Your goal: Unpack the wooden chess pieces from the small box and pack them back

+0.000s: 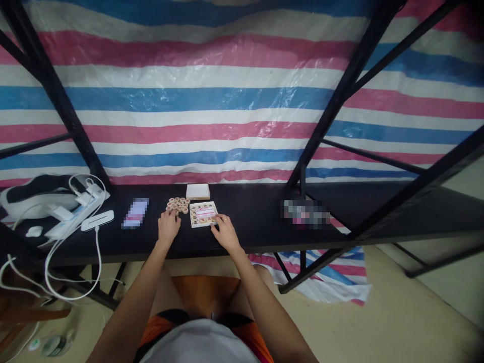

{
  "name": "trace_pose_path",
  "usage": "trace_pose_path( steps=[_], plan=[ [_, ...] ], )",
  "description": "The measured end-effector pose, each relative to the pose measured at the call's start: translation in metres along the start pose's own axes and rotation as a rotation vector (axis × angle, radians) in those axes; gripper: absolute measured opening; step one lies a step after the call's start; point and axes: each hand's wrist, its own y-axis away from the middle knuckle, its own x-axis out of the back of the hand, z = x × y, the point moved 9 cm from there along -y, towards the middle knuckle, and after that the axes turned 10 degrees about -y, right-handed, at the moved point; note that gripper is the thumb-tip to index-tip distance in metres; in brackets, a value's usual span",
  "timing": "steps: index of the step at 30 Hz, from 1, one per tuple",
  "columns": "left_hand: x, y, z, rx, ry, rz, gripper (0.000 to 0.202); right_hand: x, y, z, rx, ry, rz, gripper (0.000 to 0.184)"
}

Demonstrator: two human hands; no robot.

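Observation:
Round wooden Chinese chess pieces [177,202] with red characters lie in a loose cluster on the black desk. My left hand [169,228] is at the near edge of this cluster, fingers bent and close together, with the tips on a chess piece. Just right of them, a shallow white box [193,225] holds more pieces with dark characters around a pink and white panel. At the lower right corner of this box is my right hand [226,234], its thumb apart from the fingers and the fingertips touching the rim. A white box lid [197,191] lies behind the box.
A blurred phone [136,213] lies left of the pieces. Farther left are a power strip [77,217], white cables and a white charging pad [97,220]. Another blurred item [304,214] is on the right. Black metal posts [321,136] frame the desk before a striped sheet [212,101].

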Motion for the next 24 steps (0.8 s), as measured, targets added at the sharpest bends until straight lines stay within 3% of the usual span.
trace_pose_path(
  steps=[5,12,16,20,24],
  plan=[
    [0.002,0.003,0.004,-0.069,0.060,0.022,0.021,0.002,0.000,-0.003,0.005,0.005,-0.003,0.026],
    [0.026,0.010,0.039,-0.288,0.583,0.129,0.017,-0.001,0.000,-0.004,0.027,0.013,-0.010,0.024],
    [0.018,0.014,0.062,-0.352,0.622,0.058,0.012,0.000,0.000,-0.003,0.023,0.014,-0.001,0.024],
    [0.008,0.016,0.062,-0.326,0.637,0.058,0.014,0.000,0.000,-0.003,0.015,0.009,0.000,0.024],
    [0.009,0.020,0.062,-0.346,0.611,0.078,0.015,0.001,0.000,-0.002,0.005,0.013,-0.005,0.024]
  ],
)
